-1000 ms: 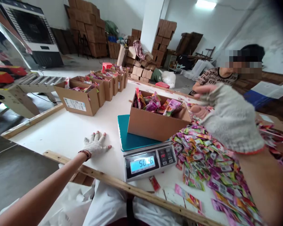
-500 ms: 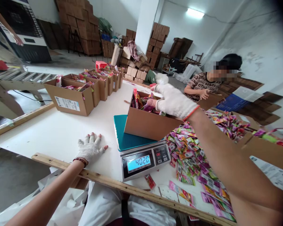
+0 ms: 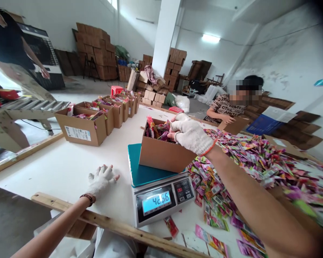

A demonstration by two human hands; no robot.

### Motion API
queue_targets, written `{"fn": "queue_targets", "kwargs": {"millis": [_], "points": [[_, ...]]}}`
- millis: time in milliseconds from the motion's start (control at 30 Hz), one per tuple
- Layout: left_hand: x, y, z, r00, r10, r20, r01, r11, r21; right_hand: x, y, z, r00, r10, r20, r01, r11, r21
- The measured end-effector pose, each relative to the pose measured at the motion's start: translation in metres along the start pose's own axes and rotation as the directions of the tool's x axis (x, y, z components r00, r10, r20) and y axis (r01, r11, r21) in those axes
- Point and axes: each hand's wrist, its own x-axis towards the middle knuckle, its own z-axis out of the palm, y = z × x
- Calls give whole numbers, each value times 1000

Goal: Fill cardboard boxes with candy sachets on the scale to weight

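Observation:
My right hand (image 3: 191, 134), in a white glove with bare fingertips, is over the right side of a brown cardboard box (image 3: 164, 154). Its bent fingers stand apart and touch the small colourful packets (image 3: 156, 130) inside; I see nothing held between them. Beneath the box is a digital scale (image 3: 165, 200) with a teal platform, its lit display reading about 4256. My left hand (image 3: 101, 180), gloved the same way, lies flat on the white table (image 3: 70, 165) left of the scale, fingers spread.
Filled boxes (image 3: 80, 125) line the table's left side beside a roller conveyor (image 3: 37, 105). Loose packets (image 3: 247, 154) lie heaped at the right. Across from me a co-worker (image 3: 228, 105) holds cardboard. Another person (image 3: 13, 53) stands far left. A wooden strip (image 3: 118, 225) edges the table's front.
My right hand has come down onto the packets, its fingers more bent. The scale reading has risen from about 4020. The view has shifted, and a person shows more fully at left.

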Motion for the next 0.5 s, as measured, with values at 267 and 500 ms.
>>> {"fn": "queue_targets", "kwargs": {"millis": [267, 500], "points": [[-17, 184, -142, 465, 672, -577, -767, 630, 116, -40, 10, -16, 980, 44, -195, -57, 997, -60], [-11, 248, -156, 581, 813, 40, -769, 533, 354, -194, 64, -110, 768, 554, -322, -638, 708, -303]]}}
